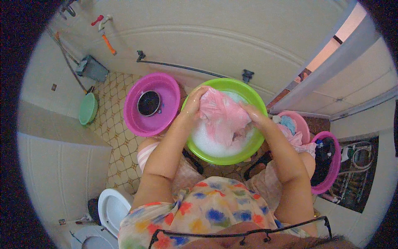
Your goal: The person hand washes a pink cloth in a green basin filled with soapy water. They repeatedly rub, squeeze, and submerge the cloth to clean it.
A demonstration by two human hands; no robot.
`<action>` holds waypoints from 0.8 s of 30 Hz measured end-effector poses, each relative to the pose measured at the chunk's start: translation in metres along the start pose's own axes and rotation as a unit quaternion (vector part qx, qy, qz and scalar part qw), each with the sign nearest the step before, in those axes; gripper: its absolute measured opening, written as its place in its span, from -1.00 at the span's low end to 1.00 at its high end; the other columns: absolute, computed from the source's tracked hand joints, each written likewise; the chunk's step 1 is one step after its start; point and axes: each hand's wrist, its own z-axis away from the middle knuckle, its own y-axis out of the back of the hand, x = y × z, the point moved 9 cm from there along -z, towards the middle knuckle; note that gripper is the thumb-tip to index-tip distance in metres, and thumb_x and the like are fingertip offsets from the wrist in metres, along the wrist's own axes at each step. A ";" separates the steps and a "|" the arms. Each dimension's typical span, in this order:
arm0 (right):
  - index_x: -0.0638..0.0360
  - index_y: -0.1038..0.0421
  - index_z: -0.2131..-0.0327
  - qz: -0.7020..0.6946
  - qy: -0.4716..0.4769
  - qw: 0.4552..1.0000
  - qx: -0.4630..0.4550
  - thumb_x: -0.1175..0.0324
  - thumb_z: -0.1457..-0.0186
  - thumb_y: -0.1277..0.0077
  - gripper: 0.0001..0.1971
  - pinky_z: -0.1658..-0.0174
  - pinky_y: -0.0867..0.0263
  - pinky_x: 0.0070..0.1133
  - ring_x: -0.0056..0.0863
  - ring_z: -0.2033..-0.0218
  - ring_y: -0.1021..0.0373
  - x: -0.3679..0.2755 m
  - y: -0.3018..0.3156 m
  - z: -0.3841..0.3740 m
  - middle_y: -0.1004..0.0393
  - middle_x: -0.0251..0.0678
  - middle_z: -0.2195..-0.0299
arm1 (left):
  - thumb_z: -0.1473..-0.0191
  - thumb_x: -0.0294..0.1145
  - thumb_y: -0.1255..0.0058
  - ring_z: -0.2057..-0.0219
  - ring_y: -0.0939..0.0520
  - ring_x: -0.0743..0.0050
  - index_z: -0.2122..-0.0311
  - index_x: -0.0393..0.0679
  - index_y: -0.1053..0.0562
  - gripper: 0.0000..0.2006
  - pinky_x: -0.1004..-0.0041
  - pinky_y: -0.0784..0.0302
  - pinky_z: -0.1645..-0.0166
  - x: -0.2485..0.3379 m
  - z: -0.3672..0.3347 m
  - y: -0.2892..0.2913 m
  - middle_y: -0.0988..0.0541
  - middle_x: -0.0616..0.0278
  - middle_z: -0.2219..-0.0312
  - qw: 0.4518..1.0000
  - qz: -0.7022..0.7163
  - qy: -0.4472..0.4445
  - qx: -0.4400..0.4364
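Note:
A wet pink garment (224, 116) is stretched between my two hands over a lime-green basin (219, 160). White suds (209, 143) fill the basin beneath it, and the garment's lower part hangs into them. At its upper left corner my left hand (195, 101) is closed on the cloth. My right hand (255, 115) grips the opposite side, by the basin's right rim. Both hands look wet, and some fingertips are hidden by the fabric.
Left of the basin stands a magenta tub (132, 120) holding a dark round pan (149, 103). At right are a pink basin (304, 124) of clothes and a purple tub (333, 176) with dark cloth. A toilet (112, 209) is at lower left, a red-handled tap (101, 20) on the wall.

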 end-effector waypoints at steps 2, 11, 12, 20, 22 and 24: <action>0.20 -0.28 0.13 -0.030 0.025 0.997 0.062 0.06 -0.08 0.17 -0.58 0.14 -0.25 -0.46 -0.43 0.17 -0.30 -0.006 0.015 -0.010 -0.36 -0.25 0.17 | 0.00 -0.33 0.12 0.30 -0.50 0.40 0.27 -0.15 -0.40 -0.81 0.40 -0.42 0.18 0.000 -0.016 0.022 -0.49 0.23 0.34 0.976 -0.212 -0.046 0.032; 0.20 -0.25 0.08 0.404 0.234 0.872 0.149 0.26 0.06 -0.01 -0.56 0.07 -0.20 -0.48 -0.30 0.14 -0.31 -0.015 0.003 -0.058 -0.37 -0.12 0.19 | 0.01 -0.44 0.15 0.31 -0.49 0.36 -0.04 -0.01 -0.25 -0.58 0.36 -0.48 0.37 -0.078 -0.055 0.044 -0.47 0.12 0.24 0.830 -0.543 -0.120 0.041; 0.21 -0.24 0.07 0.408 0.207 0.879 0.135 0.26 0.06 0.00 -0.55 0.05 -0.19 -0.48 -0.27 0.12 -0.30 -0.002 -0.003 -0.060 -0.37 -0.10 0.18 | 0.02 -0.47 0.16 0.30 -0.49 0.34 -0.02 -0.01 -0.27 -0.58 0.36 -0.48 0.32 -0.081 -0.057 0.044 -0.47 0.12 0.23 0.834 -0.540 -0.104 0.038; 0.32 -0.20 0.04 0.345 0.077 0.910 0.219 0.30 0.03 0.07 -0.54 0.01 -0.15 -0.47 -0.24 0.07 -0.26 0.021 0.038 -0.100 -0.31 0.05 0.14 | 0.03 -0.41 0.22 0.46 -0.52 0.32 0.04 -0.03 -0.30 -0.63 0.27 -0.47 0.41 -0.118 -0.086 0.077 -0.48 0.17 0.38 0.989 -0.137 -0.035 0.038; 0.33 -0.22 0.08 0.139 0.203 0.924 0.293 0.31 0.03 0.08 -0.57 0.07 -0.19 -0.45 -0.23 0.15 -0.31 0.015 0.019 -0.080 -0.36 0.08 0.23 | 0.01 -0.32 0.21 0.36 -0.50 0.32 0.06 -0.04 -0.31 -0.65 0.23 -0.45 0.31 -0.105 -0.075 0.033 -0.46 0.15 0.32 0.996 -0.015 -0.086 0.001; 0.32 -0.26 0.13 0.183 0.272 0.917 0.227 0.31 0.03 0.08 -0.62 0.12 -0.22 -0.43 -0.24 0.23 -0.34 -0.015 -0.023 -0.056 -0.39 0.05 0.30 | -0.01 -0.21 0.19 0.29 -0.47 0.32 0.09 -0.04 -0.32 -0.67 0.24 -0.41 0.21 -0.105 -0.054 0.014 -0.44 0.14 0.27 0.998 0.052 0.025 0.010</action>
